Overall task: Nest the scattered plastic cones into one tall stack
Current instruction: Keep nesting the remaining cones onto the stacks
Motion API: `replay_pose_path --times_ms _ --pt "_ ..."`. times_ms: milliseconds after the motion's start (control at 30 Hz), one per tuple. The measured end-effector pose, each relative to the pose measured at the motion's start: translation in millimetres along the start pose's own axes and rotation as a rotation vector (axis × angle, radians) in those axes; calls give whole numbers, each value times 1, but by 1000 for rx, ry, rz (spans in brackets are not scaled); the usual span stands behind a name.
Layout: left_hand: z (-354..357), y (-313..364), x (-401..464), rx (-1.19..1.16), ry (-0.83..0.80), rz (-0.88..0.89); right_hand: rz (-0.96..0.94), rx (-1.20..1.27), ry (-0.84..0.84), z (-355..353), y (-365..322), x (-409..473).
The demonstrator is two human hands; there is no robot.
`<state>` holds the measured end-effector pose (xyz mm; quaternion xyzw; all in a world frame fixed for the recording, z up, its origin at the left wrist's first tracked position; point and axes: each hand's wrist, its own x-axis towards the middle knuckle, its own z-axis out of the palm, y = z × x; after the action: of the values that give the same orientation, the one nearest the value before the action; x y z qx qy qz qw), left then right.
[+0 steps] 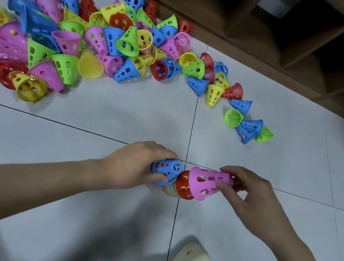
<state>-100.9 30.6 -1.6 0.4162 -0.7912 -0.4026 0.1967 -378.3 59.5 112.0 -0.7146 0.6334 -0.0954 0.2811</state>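
Even, bright indoor light; wide-angle view with soft edges.

I see soft shadows under both arms on the glossy floor tiles (106,108), faint glare at left, dim shelving (296,37) above, and blurred, bowed left and top margins around the cone pile (71,45).

Perforated plastic cones (103,48) beside the dark brown wooden shelf (296,37) are pink, blue, green, yellow and red; floor tiles (124,111) pale grey.
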Motion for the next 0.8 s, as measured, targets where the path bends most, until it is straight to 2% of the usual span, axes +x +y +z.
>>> replay_pose_path --times_ms 233,400,533,600,667,800 --pt "4 -8 -5 8 16 -30 -30 -59 -112 36 14 5" --pt "-1 -19 -27 5 34 -89 61 56 -99 51 18 12" --pt "-7 -35 -51 30 30 -166 144 68 -197 41 13 22" --pt "-15 -42 -60 26 41 -191 88 -16 -186 33 4 29" --pt "-26 -48 -67 7 77 -219 22 -44 -100 26 -13 38" --pt "-57 -66 -86 -66 228 -323 -145 106 -37 26 -70 60"
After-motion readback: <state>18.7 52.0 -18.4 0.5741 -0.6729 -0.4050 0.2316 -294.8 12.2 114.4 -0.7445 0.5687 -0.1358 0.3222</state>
